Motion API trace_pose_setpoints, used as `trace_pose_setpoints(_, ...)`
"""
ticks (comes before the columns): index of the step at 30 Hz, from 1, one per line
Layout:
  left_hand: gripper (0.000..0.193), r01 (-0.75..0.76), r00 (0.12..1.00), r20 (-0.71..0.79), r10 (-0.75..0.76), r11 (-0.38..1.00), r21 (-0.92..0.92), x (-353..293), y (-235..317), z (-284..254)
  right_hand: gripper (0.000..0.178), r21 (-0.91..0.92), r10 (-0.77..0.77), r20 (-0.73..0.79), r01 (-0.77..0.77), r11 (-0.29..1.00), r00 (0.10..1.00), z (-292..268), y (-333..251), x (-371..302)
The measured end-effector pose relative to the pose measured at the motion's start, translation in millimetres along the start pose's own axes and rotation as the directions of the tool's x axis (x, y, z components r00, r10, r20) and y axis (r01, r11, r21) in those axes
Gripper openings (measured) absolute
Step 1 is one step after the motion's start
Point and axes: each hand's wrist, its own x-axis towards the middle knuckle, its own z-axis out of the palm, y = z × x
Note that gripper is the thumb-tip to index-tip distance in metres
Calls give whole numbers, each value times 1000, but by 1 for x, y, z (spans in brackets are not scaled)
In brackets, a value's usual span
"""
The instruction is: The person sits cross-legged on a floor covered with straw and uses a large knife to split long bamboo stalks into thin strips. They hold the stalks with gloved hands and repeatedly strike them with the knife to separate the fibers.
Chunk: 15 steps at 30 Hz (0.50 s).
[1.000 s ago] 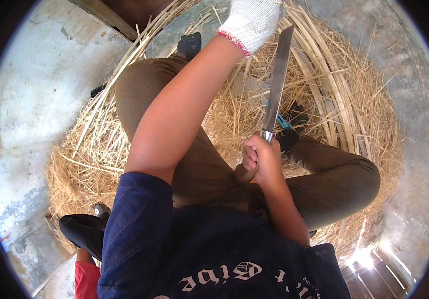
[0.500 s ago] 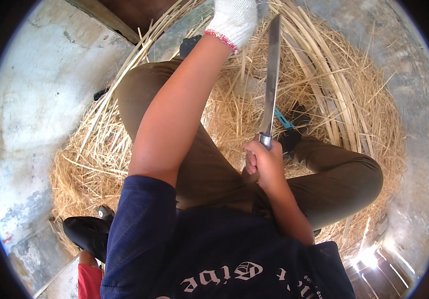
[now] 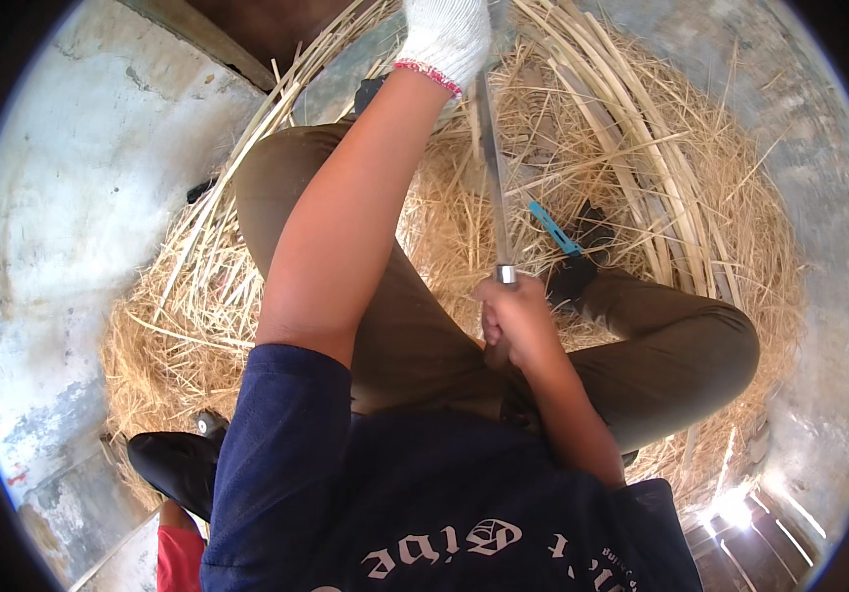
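Knife (image 3: 497, 202) swung left; right fingers (image 3: 493, 322) around handle (image 3: 506, 274).

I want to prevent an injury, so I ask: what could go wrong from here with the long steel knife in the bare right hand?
The long steel knife appears to reach close to the left hand, so a slip might cut through its white knitted glove with red trim. The bare right hand grips beside the shiny metal collar, and might slide forward onto the blade. A wide swing might also hit the bent, brown-trousered right leg nearby.
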Motion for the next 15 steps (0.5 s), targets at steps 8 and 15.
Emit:
trace_pose_setpoints(8,65,-7,1000,12,7,1000,1,5,-2,-2,21,75,-141,-16,141,987,990,2,11,1)
trace_pose_setpoints(15,66,-2,1000,-14,2,1000,-5,8,-3,-1,26,-21,-50,-31,49,999,998,3,7,-1)
